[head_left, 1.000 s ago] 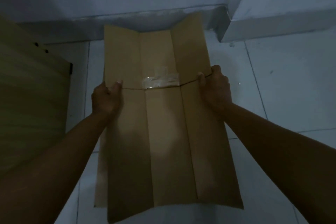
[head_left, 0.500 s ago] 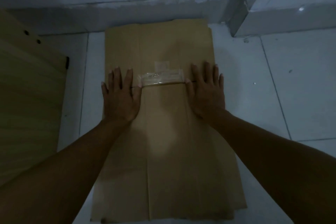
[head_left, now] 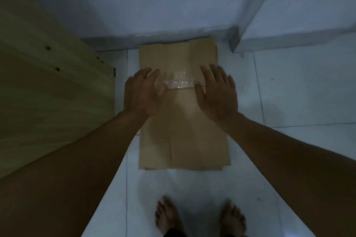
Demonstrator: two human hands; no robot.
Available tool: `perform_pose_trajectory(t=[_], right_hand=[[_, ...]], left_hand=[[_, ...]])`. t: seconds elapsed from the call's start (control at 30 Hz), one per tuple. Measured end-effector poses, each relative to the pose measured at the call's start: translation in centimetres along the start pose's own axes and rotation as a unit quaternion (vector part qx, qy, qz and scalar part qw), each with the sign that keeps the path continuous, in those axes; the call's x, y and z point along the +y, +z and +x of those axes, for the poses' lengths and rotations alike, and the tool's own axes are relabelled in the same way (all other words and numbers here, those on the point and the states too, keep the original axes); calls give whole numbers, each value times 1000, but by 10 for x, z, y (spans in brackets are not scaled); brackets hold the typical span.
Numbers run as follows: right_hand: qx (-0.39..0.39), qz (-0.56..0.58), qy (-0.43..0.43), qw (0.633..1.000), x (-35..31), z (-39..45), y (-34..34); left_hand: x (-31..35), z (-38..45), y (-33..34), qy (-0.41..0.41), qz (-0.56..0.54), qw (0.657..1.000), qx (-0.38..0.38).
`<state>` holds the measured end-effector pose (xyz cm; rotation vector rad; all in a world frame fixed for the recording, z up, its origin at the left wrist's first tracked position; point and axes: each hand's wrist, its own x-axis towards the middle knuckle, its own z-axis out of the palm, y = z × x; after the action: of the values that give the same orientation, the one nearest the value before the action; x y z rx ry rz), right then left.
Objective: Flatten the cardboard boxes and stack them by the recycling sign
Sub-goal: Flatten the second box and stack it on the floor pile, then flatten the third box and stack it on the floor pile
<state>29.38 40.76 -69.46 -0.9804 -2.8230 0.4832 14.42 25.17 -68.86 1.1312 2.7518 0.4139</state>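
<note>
Head view, looking down in dim light: a flattened cardboard box [head_left: 183,121] lies on the white tiled floor [head_left: 289,150], its far edge up against the base of the wall [head_left: 154,5]. A strip of clear tape [head_left: 180,83] crosses its middle; no print, brand or label can be read on the brown surface. The left hand [head_left: 141,92] and right hand [head_left: 217,90] are spread well apart, one on either side of the tape, fingers straight and loose, gripping nothing; whether the palms touch the cardboard or hover just over it cannot be told. A pale wooden panel [head_left: 48,92] with small dark holes stands to the left. Two bare feet [head_left: 200,217] show at the bottom edge, near the box's close end.
</note>
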Motion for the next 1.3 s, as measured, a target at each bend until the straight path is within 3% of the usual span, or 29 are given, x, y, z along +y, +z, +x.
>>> perform_pose_trajectory(t=[0.2, 0.37, 0.63, 0.93, 1.3], right_hand=[[55, 2, -76, 996, -79, 2, -212], [92, 25, -135, 986, -167, 9, -385], [202, 64, -232, 949, -338, 11, -558], [229, 79, -291, 926, -547, -43, -598], [209, 111, -312, 920, -773, -81, -536]], left_hand=[[75, -19, -229, 37, 50, 994, 85], [121, -35, -417, 10, 56, 989, 135], [97, -77, -655, -3, 73, 964, 256], [-43, -181, -825, -27, 120, 930, 345], [-250, -284, -902, -93, 131, 923, 351]])
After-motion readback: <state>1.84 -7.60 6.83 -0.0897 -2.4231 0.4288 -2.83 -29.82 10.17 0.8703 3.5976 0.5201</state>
